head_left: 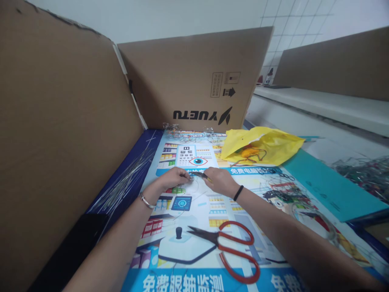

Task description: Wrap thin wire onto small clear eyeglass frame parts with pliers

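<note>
My right hand is closed around a pair of pliers, whose dark jaws point left and whose handle shows a bit of yellow. Just left of the jaws, my left hand pinches a thin wire that curves below the fingertips; its small end at the jaws is hard to make out. Closer to me lie large scissors with red handles, blades parted and pointing left. Both hands work over a printed poster sheet that covers the table.
Cardboard panels wall off the back and left. A yellow bag with orange material inside lies at back right. Straight wires rest along the left edge. Tangled wire lies at far right, near a teal sheet.
</note>
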